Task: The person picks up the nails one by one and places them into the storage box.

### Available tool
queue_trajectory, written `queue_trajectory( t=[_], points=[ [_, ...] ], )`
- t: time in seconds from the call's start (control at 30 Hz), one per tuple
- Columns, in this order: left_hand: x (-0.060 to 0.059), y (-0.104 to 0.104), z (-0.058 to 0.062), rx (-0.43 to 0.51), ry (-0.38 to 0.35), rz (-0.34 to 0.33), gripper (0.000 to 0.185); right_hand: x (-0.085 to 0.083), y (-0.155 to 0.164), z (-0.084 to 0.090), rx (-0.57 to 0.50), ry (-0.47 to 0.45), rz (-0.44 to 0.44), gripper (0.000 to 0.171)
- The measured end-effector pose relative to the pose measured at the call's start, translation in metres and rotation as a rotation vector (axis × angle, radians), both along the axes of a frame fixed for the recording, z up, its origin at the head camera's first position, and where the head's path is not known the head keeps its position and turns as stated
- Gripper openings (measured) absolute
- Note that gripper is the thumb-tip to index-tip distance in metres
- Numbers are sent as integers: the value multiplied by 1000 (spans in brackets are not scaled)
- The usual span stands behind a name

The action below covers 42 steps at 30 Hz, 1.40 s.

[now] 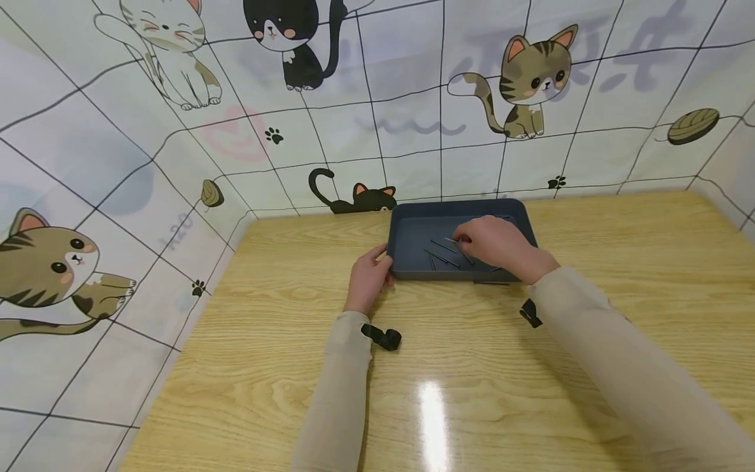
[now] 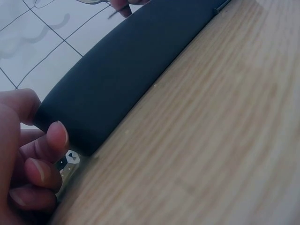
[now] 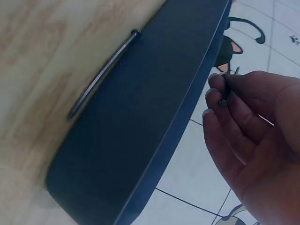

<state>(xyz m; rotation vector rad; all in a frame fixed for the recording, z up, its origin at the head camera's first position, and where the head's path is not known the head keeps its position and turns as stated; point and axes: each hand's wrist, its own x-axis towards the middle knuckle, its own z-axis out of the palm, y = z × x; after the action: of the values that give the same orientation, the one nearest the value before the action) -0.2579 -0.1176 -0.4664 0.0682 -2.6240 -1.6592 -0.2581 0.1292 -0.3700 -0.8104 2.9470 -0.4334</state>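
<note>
A dark blue-grey tray (image 1: 413, 227) sits on the wooden table, with several thin dark nails (image 1: 442, 257) scattered on its floor. At the tray's front left corner, my left hand (image 1: 367, 282) grips the edge between thumb and fingers. Over the tray's right half is my right hand (image 1: 501, 246), its thumb and fingertips pinching a nail (image 3: 222, 102); the hand hides most of its length. One more nail (image 3: 101, 77) lies on the table along the outside of the front wall, in front of the right hand.
The wooden table (image 1: 283, 314) reaches back to a cloth wall (image 1: 407, 111) printed with cats and grid lines, close behind the tray. A black wrist strap (image 1: 382, 337) shows at the left cuff, another (image 1: 530, 313) near the right.
</note>
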Motion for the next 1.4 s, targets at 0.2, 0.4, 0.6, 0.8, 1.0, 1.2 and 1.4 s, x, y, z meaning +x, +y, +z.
queue_trajectory(
  t=[0.2,0.4,0.6,0.8,1.0,1.2,1.4],
  points=[
    [0,-1,0,-4,9,9,44,-15,-7,1,18,-42,-30,28],
    [-1,1,-1,-9,22,15,44,-27,-12,-2,57,-31,-86,26],
    [1,2,-1,3,16,3,45,-41,-15,-18,84,-49,-159,23],
    [2,0,0,-1,27,13,45,-52,-17,-29,79,1,-189,22],
    [1,0,-1,-10,35,-4,45,-54,-23,-32,88,-5,-215,21],
    [1,0,-4,-21,33,2,46,-53,-27,-33,97,-12,-246,20],
    [0,0,-2,-22,37,8,45,-56,-28,-35,124,9,-254,23]
  ],
)
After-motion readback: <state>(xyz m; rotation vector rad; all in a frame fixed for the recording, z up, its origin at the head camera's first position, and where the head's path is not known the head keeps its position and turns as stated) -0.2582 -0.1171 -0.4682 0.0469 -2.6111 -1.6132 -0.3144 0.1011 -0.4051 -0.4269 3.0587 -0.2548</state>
